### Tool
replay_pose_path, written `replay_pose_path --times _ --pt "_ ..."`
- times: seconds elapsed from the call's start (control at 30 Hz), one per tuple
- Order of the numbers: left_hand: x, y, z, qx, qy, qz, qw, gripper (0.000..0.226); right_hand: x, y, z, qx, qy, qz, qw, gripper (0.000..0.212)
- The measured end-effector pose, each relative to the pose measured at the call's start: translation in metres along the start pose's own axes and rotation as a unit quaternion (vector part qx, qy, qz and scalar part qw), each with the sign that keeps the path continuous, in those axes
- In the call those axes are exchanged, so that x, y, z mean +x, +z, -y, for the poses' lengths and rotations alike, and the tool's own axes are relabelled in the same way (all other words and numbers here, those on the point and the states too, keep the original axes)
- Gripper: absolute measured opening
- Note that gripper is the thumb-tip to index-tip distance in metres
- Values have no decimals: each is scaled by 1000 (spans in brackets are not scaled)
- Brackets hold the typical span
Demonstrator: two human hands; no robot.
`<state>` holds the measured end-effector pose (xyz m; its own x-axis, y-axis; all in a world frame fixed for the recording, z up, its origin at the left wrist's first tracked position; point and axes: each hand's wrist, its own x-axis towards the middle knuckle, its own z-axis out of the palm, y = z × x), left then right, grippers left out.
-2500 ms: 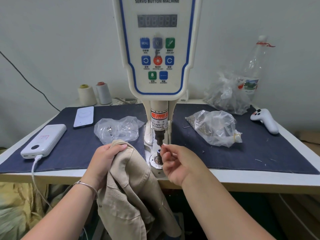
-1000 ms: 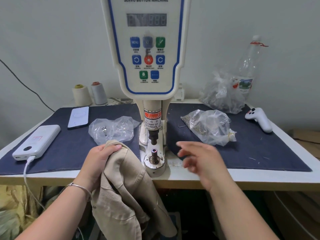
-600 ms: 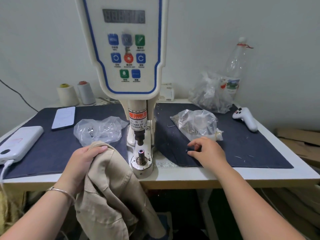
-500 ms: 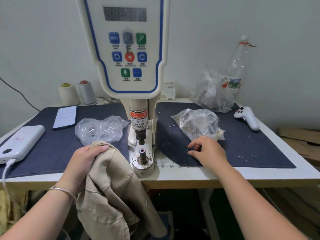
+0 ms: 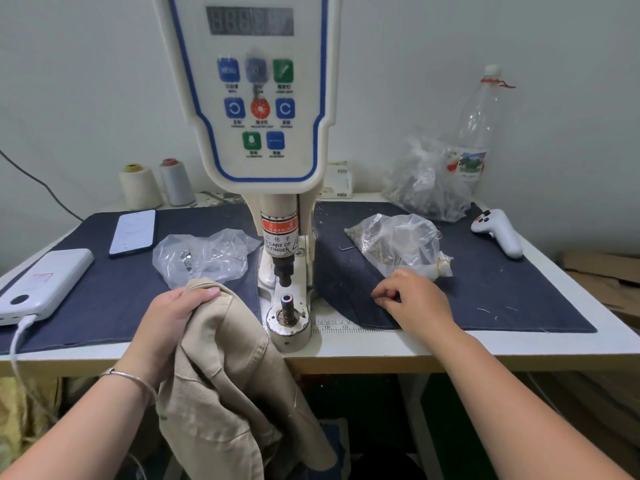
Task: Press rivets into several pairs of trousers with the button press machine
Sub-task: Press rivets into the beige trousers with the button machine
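Observation:
The white button press machine [image 5: 263, 98] stands at the table's middle, its punch [image 5: 283, 271] raised above the lower die post [image 5: 286, 308], which is bare of cloth. My left hand [image 5: 169, 323] grips a bunched pair of beige trousers [image 5: 225, 375] just left of the die; the cloth hangs over the table's front edge. My right hand [image 5: 415, 299] rests on the dark cloth mat [image 5: 519, 289] right of the machine, fingertips pinched together on the mat. Whether they hold a rivet is hidden. A clear bag of rivets [image 5: 394, 244] lies just behind that hand.
A second clear bag [image 5: 204, 254] lies left of the machine. A phone [image 5: 133, 232], a power bank [image 5: 45, 282] with cable and two thread spools [image 5: 138, 187] sit at the left. A fuller bag [image 5: 422, 185], a plastic bottle [image 5: 478, 126] and a white controller [image 5: 498, 232] are at the right.
My right hand left the die post and moved right onto the mat, where its fingers have closed into a pinch. My left hand has kept its hold on the trousers.

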<state>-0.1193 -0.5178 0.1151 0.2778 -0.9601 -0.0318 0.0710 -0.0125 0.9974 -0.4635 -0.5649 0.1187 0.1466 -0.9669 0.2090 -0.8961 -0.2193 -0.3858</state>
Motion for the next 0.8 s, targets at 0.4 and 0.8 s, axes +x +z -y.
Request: replay_pose_path --times 0.4,0.8 --pt "1 -1 1 4 1 3 1000 15 0 1 1 56 41 -6 998 6" --pt "0 -1 1 -7 2 2 1000 16 -5 -3 12 50 23 -25 998 8"
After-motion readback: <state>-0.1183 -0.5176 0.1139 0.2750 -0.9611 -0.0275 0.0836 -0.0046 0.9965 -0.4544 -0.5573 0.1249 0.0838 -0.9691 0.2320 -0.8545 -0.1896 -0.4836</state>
